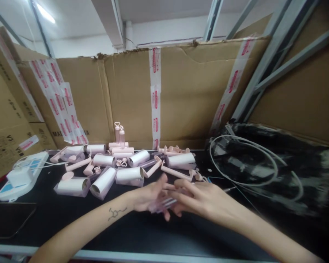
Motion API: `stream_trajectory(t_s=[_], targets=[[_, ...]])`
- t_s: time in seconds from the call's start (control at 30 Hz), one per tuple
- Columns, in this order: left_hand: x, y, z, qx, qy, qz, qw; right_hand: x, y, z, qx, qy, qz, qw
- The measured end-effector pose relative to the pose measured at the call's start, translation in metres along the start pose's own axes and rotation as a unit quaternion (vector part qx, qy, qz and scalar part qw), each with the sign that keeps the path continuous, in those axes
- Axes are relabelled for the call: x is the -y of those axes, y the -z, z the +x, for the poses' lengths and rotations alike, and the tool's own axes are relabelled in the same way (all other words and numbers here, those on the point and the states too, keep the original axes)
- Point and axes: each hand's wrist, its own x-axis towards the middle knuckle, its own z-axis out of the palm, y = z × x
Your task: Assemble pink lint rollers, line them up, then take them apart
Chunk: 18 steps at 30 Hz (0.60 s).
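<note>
Over the front of the black table, both hands meet around a translucent pinkish clear piece, blurred by motion. My left hand holds it from the left, fingers curled about it. My right hand closes on it from the right, its fingers overlapping the piece and hiding part of it. Behind the hands lie several white rolls in clear sleeves, one of them a white roll, and pink plastic parts such as a pink bracket. Two pink tubes with heart-shaped loops stand upright at the back.
At the left are a white power strip with a plug and a dark flat device. A coiled white cable lies on black plastic at the right. Cardboard walls and metal shelf bars enclose the back and sides.
</note>
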Motion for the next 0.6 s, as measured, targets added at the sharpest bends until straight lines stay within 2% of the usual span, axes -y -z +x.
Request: stream_trajectory(t_s=[0.03,0.1,0.17,0.27,0.3,0.33,0.4,0.43,0.47,0.53,0.6], targets=[[0.002,-0.003,-0.009,-0.005,0.024,-0.071,0.997,0.004,0.000,0.002,-0.035,-0.032,-0.001,0.999],[0.007,-0.008,-0.026,-0.050,0.056,-0.112,0.991,0.008,0.000,0.006,-0.072,-0.133,0.029,0.988],[0.009,-0.011,-0.042,-0.092,0.063,-0.075,0.991,0.010,0.002,0.009,-0.015,-0.226,0.117,0.967],[0.004,-0.015,-0.064,-0.145,0.039,0.105,0.983,0.016,0.003,0.017,0.125,-0.260,0.328,0.900],[0.001,-0.017,-0.070,-0.162,0.033,0.200,0.966,0.020,0.003,0.021,0.152,-0.261,0.396,0.867],[-0.003,-0.019,-0.075,-0.178,0.028,0.302,0.936,0.026,0.002,0.024,0.168,-0.264,0.459,0.832],[-0.007,-0.023,-0.082,-0.202,0.023,0.489,0.848,0.037,-0.001,0.029,0.196,-0.272,0.553,0.763],[-0.008,-0.026,-0.084,-0.204,0.027,0.553,0.808,0.042,-0.002,0.031,0.217,-0.268,0.582,0.737],[-0.007,-0.028,-0.086,-0.199,0.038,0.592,0.780,0.046,-0.004,0.032,0.238,-0.259,0.599,0.719],[-0.004,-0.034,-0.090,-0.185,0.080,0.622,0.756,0.052,-0.005,0.031,0.265,-0.232,0.596,0.722],[-0.002,-0.042,-0.097,-0.168,0.120,0.618,0.758,0.058,-0.005,0.029,0.272,-0.184,0.571,0.752]])
